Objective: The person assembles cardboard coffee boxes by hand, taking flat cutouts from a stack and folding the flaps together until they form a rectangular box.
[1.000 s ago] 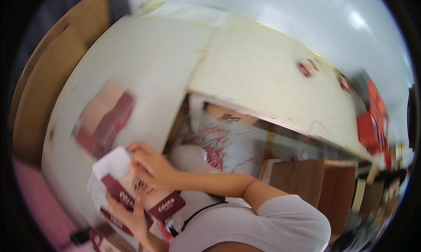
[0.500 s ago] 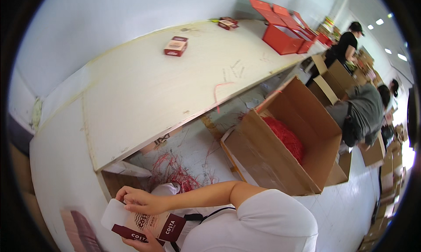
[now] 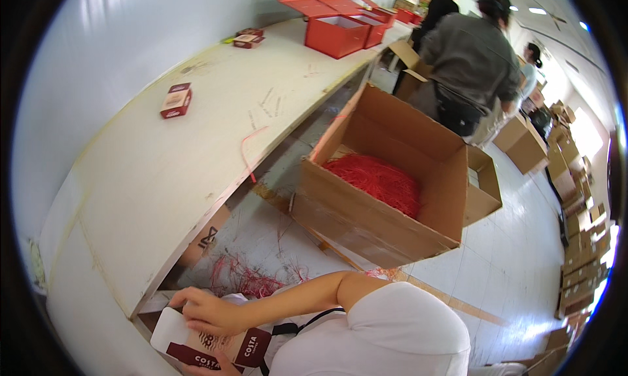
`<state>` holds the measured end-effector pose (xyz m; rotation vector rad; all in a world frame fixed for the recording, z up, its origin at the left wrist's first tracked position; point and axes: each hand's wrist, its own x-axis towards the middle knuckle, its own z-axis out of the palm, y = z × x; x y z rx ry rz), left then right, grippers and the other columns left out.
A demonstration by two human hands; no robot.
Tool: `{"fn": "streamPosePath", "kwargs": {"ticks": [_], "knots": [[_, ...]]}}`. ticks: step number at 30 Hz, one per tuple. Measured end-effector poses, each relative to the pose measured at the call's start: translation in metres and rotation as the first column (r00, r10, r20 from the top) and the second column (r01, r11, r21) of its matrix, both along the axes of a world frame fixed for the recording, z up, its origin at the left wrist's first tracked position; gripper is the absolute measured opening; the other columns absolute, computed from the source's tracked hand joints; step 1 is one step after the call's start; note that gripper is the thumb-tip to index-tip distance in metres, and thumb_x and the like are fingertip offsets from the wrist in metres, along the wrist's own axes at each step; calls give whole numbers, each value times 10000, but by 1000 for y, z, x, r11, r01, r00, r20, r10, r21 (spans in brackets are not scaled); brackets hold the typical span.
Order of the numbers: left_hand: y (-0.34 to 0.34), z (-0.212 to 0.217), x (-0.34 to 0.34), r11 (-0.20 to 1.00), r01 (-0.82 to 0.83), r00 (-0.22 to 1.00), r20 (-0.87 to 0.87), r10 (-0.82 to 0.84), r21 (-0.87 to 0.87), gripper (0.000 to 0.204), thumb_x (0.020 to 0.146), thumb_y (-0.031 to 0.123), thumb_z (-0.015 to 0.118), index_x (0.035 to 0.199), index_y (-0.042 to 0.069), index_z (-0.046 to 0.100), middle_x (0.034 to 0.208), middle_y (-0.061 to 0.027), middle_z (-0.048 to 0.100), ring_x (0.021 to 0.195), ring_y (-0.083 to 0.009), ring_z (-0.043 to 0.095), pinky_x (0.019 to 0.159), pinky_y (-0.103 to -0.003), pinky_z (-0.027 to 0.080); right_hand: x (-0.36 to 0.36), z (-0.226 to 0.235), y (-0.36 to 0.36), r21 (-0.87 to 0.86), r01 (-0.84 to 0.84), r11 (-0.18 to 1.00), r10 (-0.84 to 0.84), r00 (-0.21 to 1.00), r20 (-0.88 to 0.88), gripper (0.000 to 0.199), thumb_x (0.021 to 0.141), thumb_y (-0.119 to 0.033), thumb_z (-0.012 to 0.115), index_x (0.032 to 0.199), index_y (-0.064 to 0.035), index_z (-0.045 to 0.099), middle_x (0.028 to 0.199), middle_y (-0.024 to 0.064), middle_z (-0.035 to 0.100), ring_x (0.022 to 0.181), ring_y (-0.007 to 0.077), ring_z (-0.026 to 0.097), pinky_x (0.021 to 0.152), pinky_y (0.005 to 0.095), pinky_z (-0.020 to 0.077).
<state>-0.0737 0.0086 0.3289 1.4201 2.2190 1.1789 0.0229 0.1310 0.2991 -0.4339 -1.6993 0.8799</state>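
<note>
Right hand (image 3: 212, 312): one, mine, partly curled, fingers bent over the carton (image 3: 229, 343) near its open white flap (image 3: 170, 330). Contact evident; whether these fingers pinch the card or merely rest on it, I cannot tell.

Left hand (image 3: 219, 368): one, mine, cut by the lower edge of view; thumb laid along the carton's face, hand closed on it as far as shows.

Carton: one, maroon and beige, held slantwise between both hands, low at left in front of my body, near the corner of the pale table (image 3: 124, 225). Touching the tabletop or clear of it: cannot be told.

Hazards, in my judgement:
1. Creased panel. Cause: right fingers bearing too hard on thin card.
2. Flap bent off its fold. Cause: a push off-line, my view taking in mostly the room, with both hands at its lower rim.
3. Dropped carton. Cause: a slack left hold while the right presses; loose red strands (image 3: 252, 281) litter the floor below.
4. Dented edge. Cause: a knock against the table corner.

Pose: right forearm (image 3: 294, 307) crossing my front from right to left, elbow bent, out toward the right under a white sleeve (image 3: 405, 327); wrist bent slightly, knuckles uppermost. Left forearm: out of view.
</note>
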Motion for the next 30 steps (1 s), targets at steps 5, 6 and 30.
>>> {"fn": "streamPosePath", "kwargs": {"ticks": [5, 6, 30], "knots": [[8, -15, -7, 989, 82, 995, -58, -75, 124, 862, 715, 409, 709, 1237, -97, 246, 1077, -260, 463, 952, -335, 525, 797, -378, 480, 9, 2, -2, 30, 25, 999, -25, 1000, 9, 286, 816, -187, 551, 608, -8, 470, 1095, 197, 430, 1000, 321, 421, 856, 416, 335], [10, -13, -6, 988, 100, 993, -82, -91, 119, 851, 715, 413, 709, 1227, -98, 259, 1063, -255, 468, 937, -334, 529, 782, -382, 484, 13, 4, -2, 25, 21, 999, -22, 999, 28, 310, 814, -199, 557, 586, -8, 467, 1091, 197, 431, 1000, 322, 419, 856, 421, 333], [14, -30, -5, 950, 143, 777, 563, -283, 279, 887, 742, 456, 658, 1309, -41, 190, 1207, -258, 397, 1084, -353, 449, 870, -426, 422, 17, 9, -20, -311, -250, 917, 213, 966, -146, 339, 870, -278, 501, 1079, -14, 461, 1189, 156, 392, 1086, 254, 419, 879, 298, 357]]}}
